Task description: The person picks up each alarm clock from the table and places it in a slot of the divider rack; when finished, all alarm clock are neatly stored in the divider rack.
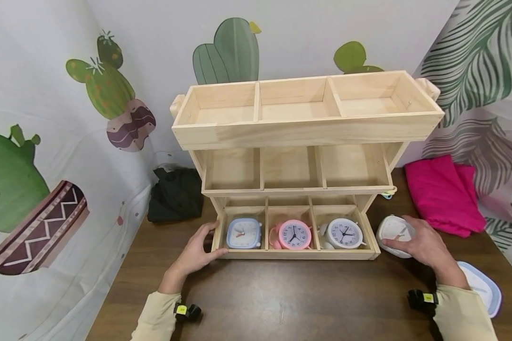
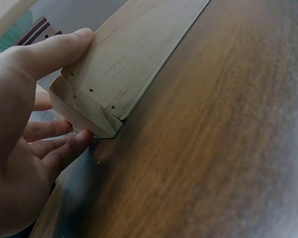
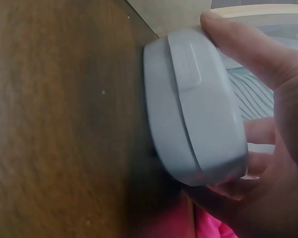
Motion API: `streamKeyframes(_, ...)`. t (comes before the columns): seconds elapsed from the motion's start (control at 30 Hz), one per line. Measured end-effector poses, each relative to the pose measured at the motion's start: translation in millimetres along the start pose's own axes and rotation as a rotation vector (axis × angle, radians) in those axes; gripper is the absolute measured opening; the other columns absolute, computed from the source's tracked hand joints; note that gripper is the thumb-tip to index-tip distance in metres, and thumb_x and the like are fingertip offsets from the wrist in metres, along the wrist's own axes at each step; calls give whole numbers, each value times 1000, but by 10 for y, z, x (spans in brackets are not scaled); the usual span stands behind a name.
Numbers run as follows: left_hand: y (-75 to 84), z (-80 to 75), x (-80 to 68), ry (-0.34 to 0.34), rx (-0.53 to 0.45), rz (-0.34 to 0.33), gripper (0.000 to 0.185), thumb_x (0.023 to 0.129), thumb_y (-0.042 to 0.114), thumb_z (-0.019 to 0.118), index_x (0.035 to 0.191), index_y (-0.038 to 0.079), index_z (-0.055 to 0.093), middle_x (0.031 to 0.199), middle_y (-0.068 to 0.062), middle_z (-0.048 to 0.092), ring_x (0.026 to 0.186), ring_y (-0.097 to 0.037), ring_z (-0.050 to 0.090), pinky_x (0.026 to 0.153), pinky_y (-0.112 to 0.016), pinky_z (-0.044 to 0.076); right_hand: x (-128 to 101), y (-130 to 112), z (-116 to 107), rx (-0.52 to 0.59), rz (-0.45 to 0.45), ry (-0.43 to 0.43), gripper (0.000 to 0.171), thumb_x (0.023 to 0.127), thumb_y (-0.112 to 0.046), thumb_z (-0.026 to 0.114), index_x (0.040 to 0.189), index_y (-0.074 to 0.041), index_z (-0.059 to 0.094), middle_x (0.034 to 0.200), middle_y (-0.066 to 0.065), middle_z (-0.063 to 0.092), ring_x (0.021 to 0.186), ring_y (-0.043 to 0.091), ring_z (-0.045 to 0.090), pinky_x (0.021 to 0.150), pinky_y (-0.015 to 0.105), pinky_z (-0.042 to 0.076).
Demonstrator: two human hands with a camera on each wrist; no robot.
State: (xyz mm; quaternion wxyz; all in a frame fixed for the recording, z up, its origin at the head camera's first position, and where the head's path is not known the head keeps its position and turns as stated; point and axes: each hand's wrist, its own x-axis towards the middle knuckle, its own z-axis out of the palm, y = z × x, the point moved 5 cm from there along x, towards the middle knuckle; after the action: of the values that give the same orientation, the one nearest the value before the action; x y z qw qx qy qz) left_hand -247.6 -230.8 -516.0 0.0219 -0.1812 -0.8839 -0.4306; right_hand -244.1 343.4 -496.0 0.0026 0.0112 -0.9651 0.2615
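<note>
A three-tier wooden shelf [image 1: 307,135] stands on the table. My left hand [image 1: 196,253] grips the front left corner of its lowest tray, thumb on the front board [image 2: 124,54] and fingers on the side. In that tray sit a blue square alarm clock [image 1: 241,240], a pink round alarm clock [image 1: 289,242] and a white round alarm clock [image 1: 342,240], one per compartment. Right of the tray, my right hand [image 1: 428,246] grips a white rounded-square alarm clock [image 1: 391,229]. The right wrist view shows the smooth side of this clock [image 3: 208,114], with the thumb along its upper edge.
A blue-and-white clock [image 1: 486,290] lies beside the right forearm. A bright pink cloth [image 1: 443,194] is at the back right, a black cloth bag [image 1: 175,196] at the back left. Printed cloth backdrops [image 1: 153,71] rise behind the table and on both sides.
</note>
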Motion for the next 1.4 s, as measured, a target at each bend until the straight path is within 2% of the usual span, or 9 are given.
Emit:
streamKeyframes(0.13, 0, 0, -10, 1, -11, 1, 82, 78, 33, 83, 143, 5, 42, 140, -14, 48, 117, -31, 57, 93, -44, 53, -2, -21, 15, -22, -2, -50, 101, 73, -50, 81, 137, 14, 38, 131, 43, 37, 116, 57, 38, 93, 68, 36)
streamKeyframes(0.27, -4, 0, -13, 1, -14, 3, 81, 78, 33, 83, 143, 6, 42, 140, -14, 47, 118, -31, 57, 93, -44, 53, 8, -49, 24, -43, -19, -57, 104, 71, -53, 81, 137, 16, 38, 131, 42, 38, 117, 57, 39, 94, 68, 36)
streamKeyframes(0.63, 25, 11, 19, -21, 4, -1, 82, 78, 33, 83, 143, 3, 42, 140, -15, 47, 117, -31, 57, 93, -43, 53, -85, -64, 9, -69, -90, 65, 94, 67, -48, 85, 129, 13, 47, 118, 39, 50, 102, 51, 50, 81, 63, 45)
streamKeyframes(0.9, 31, -5, 1, -11, 10, 6, 82, 78, 34, 83, 143, 5, 42, 139, -13, 49, 117, -30, 57, 92, -43, 54, -109, -146, -87, -40, -129, 122, 90, 66, -42, 87, 130, 7, 48, 117, 36, 52, 99, 47, 51, 77, 57, 43)
streamKeyframes(1.1, 17, 2, -12, -7, 12, 9, 82, 79, 34, 83, 143, 5, 42, 139, -14, 49, 117, -29, 57, 91, -42, 54, -155, -231, -180, -27, -138, 149, 87, 65, -38, 87, 129, 6, 48, 112, 32, 52, 93, 42, 51, 71, 45, 40)
streamKeyframes(1.4, 12, 2, 1, -6, 9, 11, 82, 78, 34, 83, 143, 4, 42, 139, -14, 49, 117, -28, 57, 92, -42, 54, -218, -427, -293, -21, -228, 206, 87, 60, -34, 90, 128, 2, 51, 110, 29, 54, 92, 42, 52, 71, 50, 41)
